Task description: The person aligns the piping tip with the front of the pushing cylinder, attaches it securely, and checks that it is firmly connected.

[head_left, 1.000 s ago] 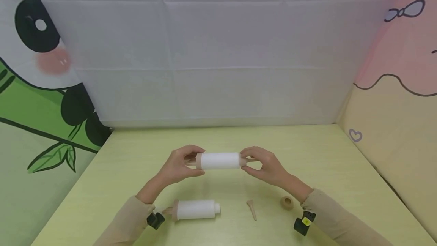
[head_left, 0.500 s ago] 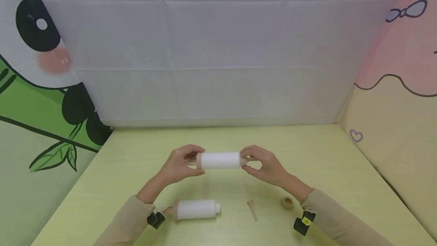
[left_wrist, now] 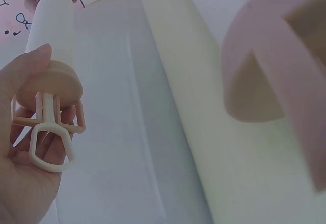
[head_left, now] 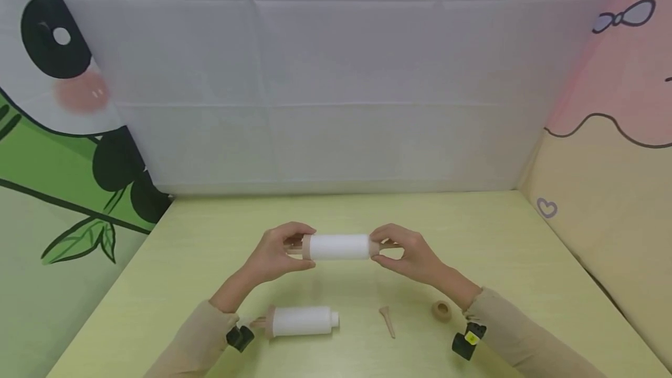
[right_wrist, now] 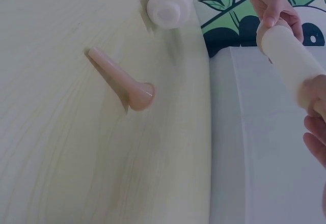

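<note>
Level above the table, both hands hold a piping syringe (head_left: 338,247) with a white barrel and beige end pieces. My left hand (head_left: 268,252) grips its flanged beige end, thumb and fingers on opposite sides. In the left wrist view, a white pull ring (left_wrist: 51,147) and beige side handles hang beyond that flange, in front of the palm. At the other end, my right hand (head_left: 412,254) pinches the beige cap, from which a thin nozzle sticks out toward the palm. Its fingertips partly cover the cap in the right wrist view.
A second white syringe (head_left: 301,321) lies on the table (head_left: 336,360) near the left wrist. To its right are a slim pinkish nozzle (head_left: 387,322) and a beige ring-shaped cap (head_left: 441,311) beside the right forearm. Printed cloth walls (head_left: 341,92) stand around the table.
</note>
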Tool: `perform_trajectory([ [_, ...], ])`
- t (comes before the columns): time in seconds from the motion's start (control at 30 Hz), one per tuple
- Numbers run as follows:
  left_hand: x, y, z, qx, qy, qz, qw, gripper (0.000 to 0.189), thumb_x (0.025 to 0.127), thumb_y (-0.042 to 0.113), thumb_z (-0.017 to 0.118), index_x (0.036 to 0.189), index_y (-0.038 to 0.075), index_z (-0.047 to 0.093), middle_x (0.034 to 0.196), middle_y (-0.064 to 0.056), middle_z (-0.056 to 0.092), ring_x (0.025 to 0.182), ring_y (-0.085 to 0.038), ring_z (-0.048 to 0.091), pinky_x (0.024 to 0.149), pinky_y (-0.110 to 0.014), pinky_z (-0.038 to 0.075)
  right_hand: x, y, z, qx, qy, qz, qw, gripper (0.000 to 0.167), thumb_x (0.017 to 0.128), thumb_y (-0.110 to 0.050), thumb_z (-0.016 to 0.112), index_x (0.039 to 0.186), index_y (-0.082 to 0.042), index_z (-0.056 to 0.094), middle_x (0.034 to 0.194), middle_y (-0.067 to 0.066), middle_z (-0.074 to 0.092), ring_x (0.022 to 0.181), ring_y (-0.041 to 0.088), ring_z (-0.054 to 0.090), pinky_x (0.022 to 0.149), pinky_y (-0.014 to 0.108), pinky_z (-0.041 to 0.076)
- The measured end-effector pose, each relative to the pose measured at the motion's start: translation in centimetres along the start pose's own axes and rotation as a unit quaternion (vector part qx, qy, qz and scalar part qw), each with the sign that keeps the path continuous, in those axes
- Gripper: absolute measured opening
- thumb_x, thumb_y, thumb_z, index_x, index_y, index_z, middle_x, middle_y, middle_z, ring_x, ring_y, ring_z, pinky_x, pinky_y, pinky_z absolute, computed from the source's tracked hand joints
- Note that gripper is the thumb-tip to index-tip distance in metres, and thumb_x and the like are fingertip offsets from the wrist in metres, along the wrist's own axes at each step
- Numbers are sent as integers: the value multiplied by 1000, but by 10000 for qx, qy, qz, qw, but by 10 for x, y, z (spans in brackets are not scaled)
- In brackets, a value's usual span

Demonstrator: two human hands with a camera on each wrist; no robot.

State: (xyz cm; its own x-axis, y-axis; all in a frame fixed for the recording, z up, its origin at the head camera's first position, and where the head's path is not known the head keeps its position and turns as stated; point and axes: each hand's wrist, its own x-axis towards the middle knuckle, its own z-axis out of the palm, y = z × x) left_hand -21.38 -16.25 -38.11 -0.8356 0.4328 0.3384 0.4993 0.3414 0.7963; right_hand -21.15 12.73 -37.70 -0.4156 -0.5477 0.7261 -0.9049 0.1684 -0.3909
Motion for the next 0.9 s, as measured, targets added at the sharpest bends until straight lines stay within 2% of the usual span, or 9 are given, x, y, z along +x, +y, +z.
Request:
perform_trajectory([
  [0.23,0,2,-1,-8,-20,-13,10000,50,65,2,80,110,3,59,107,-11,59,92,-24,62,75,-25,52,4,-7,-2,-62,37,16,10000,43,61,15,74,97,5,55,96,19,57,82,30,59,59,39,55],
  [0.63,0,4,-2,-22,-2,-58,10000,49,64,2,80,110,3,59,107,-12,60,91,-24,63,73,-26,53,6,-7,-4,60,48,-227,9997,40,58,17,75,93,7,57,90,20,59,78,31,61,59,37,55],
  [0.9,-1,3,-2,-30,-19,-20,10000,49,65,2,80,109,5,60,107,-11,59,91,-24,62,75,-25,52,-5,13,2,87,43,-177,9998,41,60,14,76,95,4,59,93,18,60,80,28,61,60,35,55],
])
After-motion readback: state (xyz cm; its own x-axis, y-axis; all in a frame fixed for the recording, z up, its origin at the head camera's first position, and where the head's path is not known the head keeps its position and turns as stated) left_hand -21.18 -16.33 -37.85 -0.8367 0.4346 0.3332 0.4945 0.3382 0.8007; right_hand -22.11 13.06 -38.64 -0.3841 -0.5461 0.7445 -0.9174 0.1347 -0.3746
